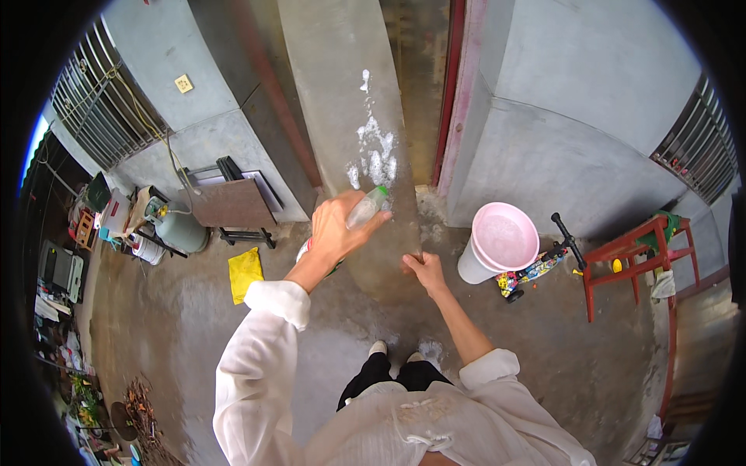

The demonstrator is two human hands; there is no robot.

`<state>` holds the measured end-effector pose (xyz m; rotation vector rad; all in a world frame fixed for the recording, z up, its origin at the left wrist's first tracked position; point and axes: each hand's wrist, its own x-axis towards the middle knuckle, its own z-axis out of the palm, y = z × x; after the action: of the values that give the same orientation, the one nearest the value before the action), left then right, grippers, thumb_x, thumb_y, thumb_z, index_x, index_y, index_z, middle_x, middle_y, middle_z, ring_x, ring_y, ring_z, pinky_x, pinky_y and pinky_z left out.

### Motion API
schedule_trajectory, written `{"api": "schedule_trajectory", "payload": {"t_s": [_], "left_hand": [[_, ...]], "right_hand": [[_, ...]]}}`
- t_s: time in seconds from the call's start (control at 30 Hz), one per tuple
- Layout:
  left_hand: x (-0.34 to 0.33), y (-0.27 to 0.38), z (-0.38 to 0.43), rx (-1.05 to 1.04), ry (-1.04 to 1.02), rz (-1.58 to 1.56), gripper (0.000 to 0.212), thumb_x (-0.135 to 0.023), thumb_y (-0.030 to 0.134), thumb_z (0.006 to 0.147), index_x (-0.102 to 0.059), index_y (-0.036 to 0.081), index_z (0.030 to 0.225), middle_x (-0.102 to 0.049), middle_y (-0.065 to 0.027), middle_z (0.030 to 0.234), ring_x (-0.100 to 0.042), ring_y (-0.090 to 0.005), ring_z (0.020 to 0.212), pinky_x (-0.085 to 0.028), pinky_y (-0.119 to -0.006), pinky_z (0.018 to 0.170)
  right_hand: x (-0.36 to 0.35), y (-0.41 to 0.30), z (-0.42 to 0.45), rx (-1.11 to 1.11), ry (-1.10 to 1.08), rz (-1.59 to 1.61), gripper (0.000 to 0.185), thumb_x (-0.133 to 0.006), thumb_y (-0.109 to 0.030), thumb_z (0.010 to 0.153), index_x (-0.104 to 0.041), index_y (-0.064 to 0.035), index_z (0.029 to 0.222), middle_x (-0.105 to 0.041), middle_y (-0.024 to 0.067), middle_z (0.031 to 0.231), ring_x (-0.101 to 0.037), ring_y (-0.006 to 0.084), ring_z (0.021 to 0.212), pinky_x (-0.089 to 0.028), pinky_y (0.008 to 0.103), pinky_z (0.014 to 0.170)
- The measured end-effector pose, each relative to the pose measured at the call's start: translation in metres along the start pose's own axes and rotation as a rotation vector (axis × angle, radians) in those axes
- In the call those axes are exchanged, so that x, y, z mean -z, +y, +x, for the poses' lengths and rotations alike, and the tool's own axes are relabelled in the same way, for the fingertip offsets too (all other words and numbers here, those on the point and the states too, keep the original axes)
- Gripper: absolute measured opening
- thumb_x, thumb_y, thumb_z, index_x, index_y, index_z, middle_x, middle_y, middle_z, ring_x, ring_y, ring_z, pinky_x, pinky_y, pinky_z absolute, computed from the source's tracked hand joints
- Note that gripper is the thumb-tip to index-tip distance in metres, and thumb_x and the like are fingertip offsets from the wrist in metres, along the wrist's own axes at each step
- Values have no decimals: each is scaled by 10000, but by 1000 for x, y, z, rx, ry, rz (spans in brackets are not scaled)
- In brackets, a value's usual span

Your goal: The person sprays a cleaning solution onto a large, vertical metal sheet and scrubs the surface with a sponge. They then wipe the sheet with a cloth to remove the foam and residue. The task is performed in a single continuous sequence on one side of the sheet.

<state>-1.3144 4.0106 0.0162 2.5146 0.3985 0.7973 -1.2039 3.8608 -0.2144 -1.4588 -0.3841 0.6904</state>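
Observation:
My left hand [335,224] is closed around a clear plastic bottle [362,212] with a green cap, tilted so that the cap points away from me. Part of a red, white and green label shows beyond the wrist. Beneath it stretches a long, smooth grey-brown panel [332,70] reaching up into the doorway. White foam [379,154] lies in patches along its surface, just beyond the cap. With fingers and thumb, my right hand [428,271] grips the panel's right edge near its close end.
A pink basin [505,236] of sudsy liquid sits on a white bucket [469,265] at right. Beside it are a colourful scooter [533,269] and a red wooden stool [626,250]. At left are a yellow packet [245,275], a folding table [230,204] and a gas cylinder [183,230].

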Motion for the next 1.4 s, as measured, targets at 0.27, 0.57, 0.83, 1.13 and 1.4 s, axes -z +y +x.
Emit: {"api": "schedule_trajectory", "payload": {"t_s": [0.27,0.57,0.83,1.13,1.4], "left_hand": [[2,-9,-18,61,-149,84,293,-704,379,723,-690,101,814,-609,-136,622,-597,-323,588,-458,-386,563],[17,-8,37,76,33,-53,370,-699,416,730,-674,60,825,-619,-133,618,-608,-310,584,-459,-371,584],[-10,-53,-37,143,-161,24,374,-700,434,702,-703,131,921,-660,-153,754,-642,-322,734,-496,-392,690],[12,-56,-6,219,-75,59,380,-687,465,704,-703,124,871,-649,-149,709,-621,-350,698,-479,-420,658],[16,-69,-17,244,11,-161,408,-706,459,693,-703,94,875,-656,-147,712,-634,-327,693,-489,-390,650]], "right_hand": [[-6,0,1,27,-4,1,200,-659,-169,836,-657,27,876,-666,61,756,-614,103,632,-496,232,592],[-11,-1,-9,-30,-4,-21,211,-660,-180,839,-654,21,903,-666,60,771,-614,105,628,-482,236,575],[-3,-5,-9,3,16,-1,192,-653,-165,844,-652,25,873,-664,62,767,-612,102,622,-493,227,569],[4,-7,-12,-38,14,20,218,-657,-186,847,-635,26,893,-660,73,782,-619,115,647,-497,234,580],[0,-6,-13,-56,24,25,217,-656,-178,847,-635,31,900,-663,76,793,-619,115,651,-494,232,578]]}}
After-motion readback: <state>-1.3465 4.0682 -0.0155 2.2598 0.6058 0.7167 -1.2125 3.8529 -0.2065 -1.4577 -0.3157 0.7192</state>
